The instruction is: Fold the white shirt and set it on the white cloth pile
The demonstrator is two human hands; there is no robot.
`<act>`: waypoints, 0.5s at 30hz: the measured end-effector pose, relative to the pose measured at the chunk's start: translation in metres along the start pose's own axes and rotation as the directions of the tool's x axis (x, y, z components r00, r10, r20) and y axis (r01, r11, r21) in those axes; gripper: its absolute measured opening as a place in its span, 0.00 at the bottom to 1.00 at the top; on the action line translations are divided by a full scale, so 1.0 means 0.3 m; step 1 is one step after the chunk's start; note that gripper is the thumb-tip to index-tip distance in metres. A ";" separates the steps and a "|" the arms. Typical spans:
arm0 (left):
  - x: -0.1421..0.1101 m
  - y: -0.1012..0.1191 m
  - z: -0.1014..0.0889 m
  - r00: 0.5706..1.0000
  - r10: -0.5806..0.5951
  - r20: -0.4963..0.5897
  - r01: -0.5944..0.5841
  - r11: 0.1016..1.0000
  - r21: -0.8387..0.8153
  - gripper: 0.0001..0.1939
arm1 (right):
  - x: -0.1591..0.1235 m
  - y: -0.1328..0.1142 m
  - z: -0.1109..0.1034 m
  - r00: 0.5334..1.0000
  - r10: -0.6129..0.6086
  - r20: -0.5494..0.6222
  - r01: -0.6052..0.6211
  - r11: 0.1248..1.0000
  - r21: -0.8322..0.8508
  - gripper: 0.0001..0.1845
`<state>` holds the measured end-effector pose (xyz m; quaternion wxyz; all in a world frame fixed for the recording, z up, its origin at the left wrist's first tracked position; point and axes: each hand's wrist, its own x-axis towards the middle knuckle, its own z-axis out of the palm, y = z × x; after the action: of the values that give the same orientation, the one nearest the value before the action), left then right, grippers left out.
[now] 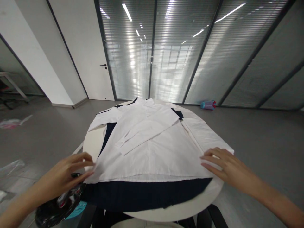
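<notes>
A white shirt (152,158) lies spread on a round table, collar at the far end and hem towards me. One of its sleeves (149,136) is folded across the front; the other reaches out to the left. Beneath it, a dark navy garment (142,193) shows along the near edge and at the sides. My left hand (73,167) is at the shirt's lower left corner, fingers and thumb apart. At the lower right edge, my right hand (219,163) has its fingers extended, fingertips by the fabric. Whether either hand presses on the cloth is unclear.
The cream round table (180,212) shows along its near rim. Another white garment (201,129) hangs over its right side. A black plastic bag (59,205) and a blue basket (77,209) are below left. A blue-and-pink object (208,105) lies by the glass wall.
</notes>
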<state>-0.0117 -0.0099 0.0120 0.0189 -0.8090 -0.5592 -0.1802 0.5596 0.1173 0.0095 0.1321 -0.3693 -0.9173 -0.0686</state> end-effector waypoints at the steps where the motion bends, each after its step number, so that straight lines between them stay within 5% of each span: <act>1: 0.061 0.009 -0.003 0.999 0.035 0.001 -0.035 0.999 -0.032 0.16 | 0.064 0.002 -0.017 0.999 0.003 -0.032 -0.003 1.000 -0.007 0.20; 4: 0.276 0.042 0.050 0.995 0.079 -0.065 -0.085 0.992 -0.089 0.20 | 0.310 0.029 -0.025 1.000 -0.007 -0.030 0.006 1.000 -0.015 0.23; 8: 0.498 0.068 0.217 0.987 0.158 0.036 -0.156 0.986 -0.055 0.25 | 0.670 0.112 0.073 0.995 0.083 0.057 -0.080 0.995 -0.057 0.28; 12: 0.543 0.050 0.335 0.949 0.185 0.254 -0.186 0.982 -0.022 0.35 | 0.932 0.181 0.235 0.957 0.227 0.183 -0.207 0.971 -0.120 0.37; 15: 0.505 0.027 0.363 0.925 0.191 0.329 -0.199 0.980 -0.009 0.36 | 1.030 0.198 0.361 0.930 0.330 0.163 -0.307 0.939 -0.152 0.40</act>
<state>0.0720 0.1485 -0.0410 -0.0468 -0.8789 -0.4734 -0.0334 0.3661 0.3880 -0.0018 0.0319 -0.5258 -0.8473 -0.0682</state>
